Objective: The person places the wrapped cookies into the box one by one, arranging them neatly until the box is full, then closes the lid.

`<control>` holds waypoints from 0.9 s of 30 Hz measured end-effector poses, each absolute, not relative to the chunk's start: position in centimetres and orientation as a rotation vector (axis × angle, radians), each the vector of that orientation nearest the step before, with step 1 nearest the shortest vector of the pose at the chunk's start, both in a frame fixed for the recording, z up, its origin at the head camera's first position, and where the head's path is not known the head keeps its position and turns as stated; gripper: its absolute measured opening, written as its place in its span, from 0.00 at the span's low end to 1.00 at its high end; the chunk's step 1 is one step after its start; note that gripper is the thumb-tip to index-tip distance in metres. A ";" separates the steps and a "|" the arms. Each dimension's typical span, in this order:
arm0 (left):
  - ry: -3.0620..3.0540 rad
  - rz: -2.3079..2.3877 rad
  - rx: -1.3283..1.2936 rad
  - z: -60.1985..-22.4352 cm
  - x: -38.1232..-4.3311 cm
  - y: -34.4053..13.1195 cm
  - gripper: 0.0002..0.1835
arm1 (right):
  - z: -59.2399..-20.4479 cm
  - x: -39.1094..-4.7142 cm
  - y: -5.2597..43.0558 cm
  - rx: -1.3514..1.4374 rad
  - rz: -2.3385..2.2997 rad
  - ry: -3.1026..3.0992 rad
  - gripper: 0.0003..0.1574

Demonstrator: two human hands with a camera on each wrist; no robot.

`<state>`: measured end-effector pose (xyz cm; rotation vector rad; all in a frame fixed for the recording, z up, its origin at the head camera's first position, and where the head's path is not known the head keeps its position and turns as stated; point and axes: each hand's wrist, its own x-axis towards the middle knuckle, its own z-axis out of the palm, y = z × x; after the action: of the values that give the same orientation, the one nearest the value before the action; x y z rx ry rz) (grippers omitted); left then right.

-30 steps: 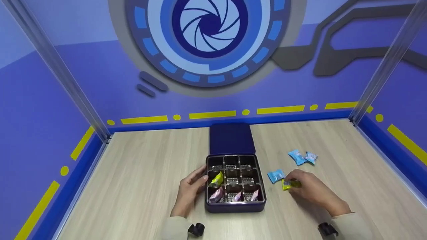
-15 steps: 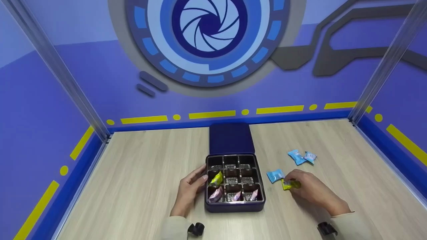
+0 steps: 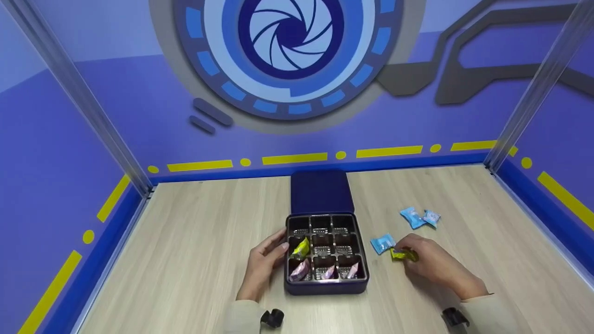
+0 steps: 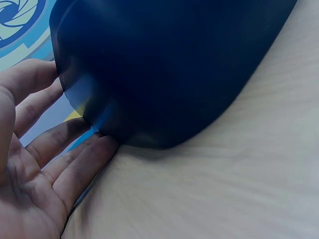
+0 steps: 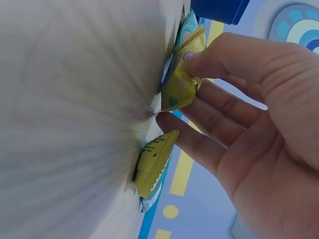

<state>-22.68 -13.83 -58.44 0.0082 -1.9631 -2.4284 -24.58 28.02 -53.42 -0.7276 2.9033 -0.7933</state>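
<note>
Yellow packet (image 5: 183, 79), right of centre and low in my head feed, is pinched in the right hand (image 3: 434, 265). Thumb on its face, fingertips behind, spread no wider than the packet; remaining fingers loose. Can't tell whether its lower edge is clear of the table (image 3: 204, 222).

To do this pick-up well, I'd judge: pinch the body, not the crimped ends; lift straight up so the near blue packet (image 3: 382, 243) just beside isn't dragged; mind the spare yellow packet (image 5: 154, 162) below the fingers, visible only in my right wrist feed.

Left hand (image 3: 263, 265), lower centre: fingers fairly straight against the left wall of the box (image 3: 326, 287), thumb by its rim. Looks like steadying, not gripping.

Counts, near to far. Pink packets (image 3: 300, 270): three, one per front-row compartment. Yellow: three, one pinched, one on the table, one boxed, middle row left. Blue: three, the near one plus a far blue pair (image 3: 412, 218) towards the right. Compartments: nine, four occupied. Lid (image 3: 322, 191): one, folded back, centre frame.
</note>
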 end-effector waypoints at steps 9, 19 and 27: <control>-1.955 -2.444 -0.002 -58.4 -22.6 -13.9 0.28 | -53.5 -24.6 28.2 -0.824 -0.794 2.928 0.25; -1.946 -2.463 -0.003 -58.2 -22.5 -13.8 0.28 | -53.5 -24.5 28.4 -0.874 -0.791 2.936 0.26; -1.937 -2.466 -0.002 -58.3 -22.5 -13.9 0.28 | -53.3 -24.5 28.3 -0.806 -0.785 2.902 0.27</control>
<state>-22.48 -13.88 -58.27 -0.0017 -1.9372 -2.4657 -24.49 28.35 -53.26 -0.8059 2.9017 -0.7852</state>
